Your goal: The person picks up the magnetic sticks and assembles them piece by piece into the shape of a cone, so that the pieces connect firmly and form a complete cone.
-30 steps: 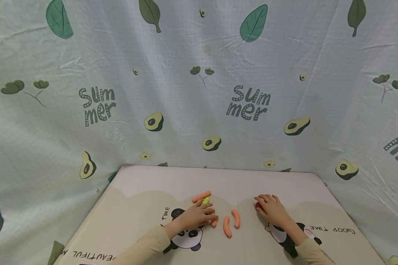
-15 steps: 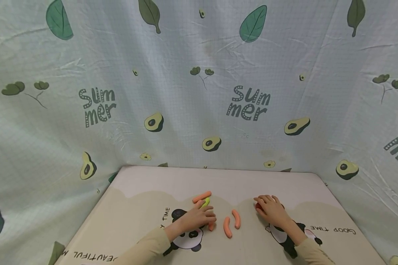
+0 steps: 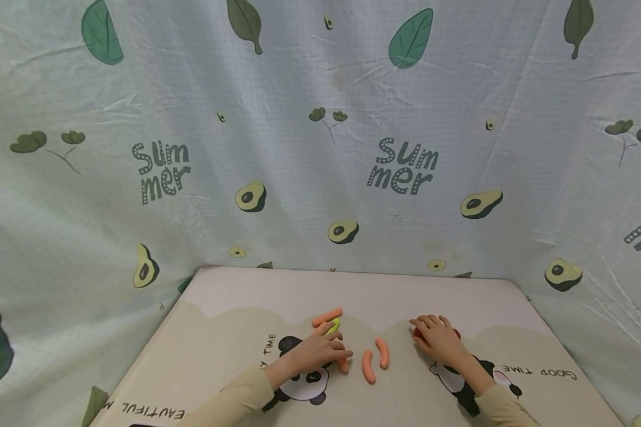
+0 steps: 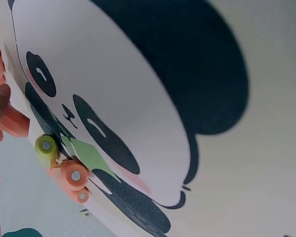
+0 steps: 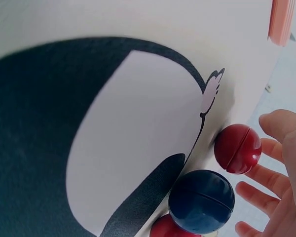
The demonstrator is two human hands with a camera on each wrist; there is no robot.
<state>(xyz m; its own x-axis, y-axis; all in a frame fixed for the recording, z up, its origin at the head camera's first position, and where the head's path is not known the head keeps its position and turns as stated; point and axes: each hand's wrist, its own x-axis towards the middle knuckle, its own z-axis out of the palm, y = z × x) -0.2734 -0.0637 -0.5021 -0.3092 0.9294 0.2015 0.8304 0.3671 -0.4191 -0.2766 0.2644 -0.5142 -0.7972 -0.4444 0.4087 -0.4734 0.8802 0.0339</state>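
Fingers of the left hand (image 3: 315,351) rest flat over an orange sausage (image 3: 343,364) on the bench (image 3: 219,332); the right hand (image 3: 438,339), fingers spread, covers red and blue balls (image 5: 201,201).

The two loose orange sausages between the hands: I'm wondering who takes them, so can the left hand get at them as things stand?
Probably yes: the left hand lies just beside the two orange sausages, with only bare mat between.
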